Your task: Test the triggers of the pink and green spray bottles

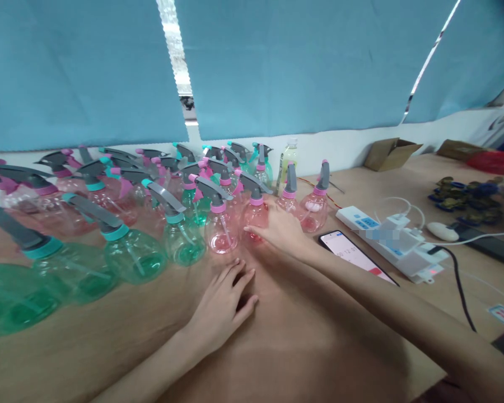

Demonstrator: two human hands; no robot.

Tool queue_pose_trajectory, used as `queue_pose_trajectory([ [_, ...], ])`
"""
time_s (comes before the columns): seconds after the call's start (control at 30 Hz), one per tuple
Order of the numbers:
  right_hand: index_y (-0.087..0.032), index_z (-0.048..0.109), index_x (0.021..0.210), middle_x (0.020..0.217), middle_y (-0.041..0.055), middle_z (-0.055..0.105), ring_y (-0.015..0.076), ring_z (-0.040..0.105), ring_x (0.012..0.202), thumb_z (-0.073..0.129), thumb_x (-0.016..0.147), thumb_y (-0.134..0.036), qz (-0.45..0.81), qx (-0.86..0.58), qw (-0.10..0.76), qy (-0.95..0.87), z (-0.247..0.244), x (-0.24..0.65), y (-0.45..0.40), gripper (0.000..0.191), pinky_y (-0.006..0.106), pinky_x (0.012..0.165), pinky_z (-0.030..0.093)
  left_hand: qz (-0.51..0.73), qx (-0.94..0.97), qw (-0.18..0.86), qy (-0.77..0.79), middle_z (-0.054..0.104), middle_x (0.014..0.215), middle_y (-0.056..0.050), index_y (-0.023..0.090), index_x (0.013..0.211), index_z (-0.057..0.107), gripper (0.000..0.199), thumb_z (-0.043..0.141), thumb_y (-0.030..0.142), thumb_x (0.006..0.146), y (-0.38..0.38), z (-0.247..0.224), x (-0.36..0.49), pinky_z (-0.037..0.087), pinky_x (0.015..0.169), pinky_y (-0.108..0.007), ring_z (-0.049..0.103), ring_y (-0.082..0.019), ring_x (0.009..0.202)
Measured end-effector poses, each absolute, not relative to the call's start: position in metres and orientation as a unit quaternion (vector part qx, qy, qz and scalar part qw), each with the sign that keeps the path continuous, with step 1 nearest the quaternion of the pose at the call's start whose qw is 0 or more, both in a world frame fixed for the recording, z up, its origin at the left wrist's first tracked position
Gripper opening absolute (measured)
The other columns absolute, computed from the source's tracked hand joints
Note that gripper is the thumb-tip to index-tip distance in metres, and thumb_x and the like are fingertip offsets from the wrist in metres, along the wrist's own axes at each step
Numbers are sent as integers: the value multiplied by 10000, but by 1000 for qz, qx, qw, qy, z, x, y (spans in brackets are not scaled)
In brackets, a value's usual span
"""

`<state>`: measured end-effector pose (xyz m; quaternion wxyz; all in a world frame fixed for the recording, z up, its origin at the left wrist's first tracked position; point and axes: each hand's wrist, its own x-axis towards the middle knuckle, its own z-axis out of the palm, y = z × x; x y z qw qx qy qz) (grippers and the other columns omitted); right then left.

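Note:
My right hand [279, 225] reaches forward and is wrapped around the right side of a clear pink spray bottle [252, 215] with a grey and pink head. On the tabletop, palm down, rests my left hand [229, 299], its fingers apart and holding nothing. Just beyond its fingertips stands another pink spray bottle [221, 232]. A green spray bottle [185, 243] with a teal collar is to the left of that one. Two more pink bottles, one of them at the right end [314, 210], stand right of my right hand.
Several pink and green spray bottles crowd the left and back. On the right lie a phone [355, 254], a white power strip [386, 240] with cables, and a white mouse [442, 231]. A cardboard box [388, 154] and a drink bottle [286, 162] stand near the wall.

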<state>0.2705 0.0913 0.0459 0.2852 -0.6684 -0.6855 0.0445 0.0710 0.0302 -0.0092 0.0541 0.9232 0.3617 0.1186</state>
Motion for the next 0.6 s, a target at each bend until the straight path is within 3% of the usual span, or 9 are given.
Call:
queue_pose_trajectory([
  [0.27, -76, 402, 1324, 1270, 230, 550, 380, 552, 1145, 600, 766, -557, 57, -658, 290, -693, 47, 269, 87, 763, 505, 900, 446, 104, 923, 49, 367, 441, 1400, -145, 149, 1330, 484, 451, 464, 374, 940, 29, -7, 71, 336, 1046, -487, 359, -305, 1314],
  [0.4, -139, 440, 1303, 1293, 176, 551, 330, 535, 1174, 616, 776, -484, 58, -630, 334, -699, 47, 281, 71, 654, 463, 901, 455, 106, 924, 47, 365, 442, 1400, -145, 149, 1331, 486, 454, 463, 382, 941, 31, -7, 71, 333, 1048, -489, 363, -310, 1312],
  [0.47, -178, 504, 1243, 1244, 116, 599, 278, 606, 1056, 592, 805, -410, 44, -619, 377, -688, 46, 294, 62, 503, 417, 850, 482, 112, 924, 47, 362, 445, 1398, -145, 155, 1320, 496, 444, 459, 386, 942, 32, -7, 71, 338, 1042, -497, 370, -314, 1307],
  [0.53, -191, 598, 1074, 1083, 72, 675, 213, 655, 816, 559, 830, -369, 30, -617, 418, -666, 43, 313, 56, 304, 371, 767, 501, 112, 925, 48, 360, 458, 1387, -141, 165, 1309, 504, 429, 455, 381, 942, 32, -6, 71, 350, 1031, -500, 380, -314, 1300],
  [0.6, -184, 608, 1011, 1036, 69, 685, 196, 644, 705, 568, 825, -387, 14, -628, 441, -641, 42, 331, 55, 278, 373, 732, 500, 110, 925, 51, 360, 478, 1369, -139, 170, 1302, 508, 416, 452, 371, 942, 33, -4, 72, 362, 1020, -496, 391, -311, 1293],
])
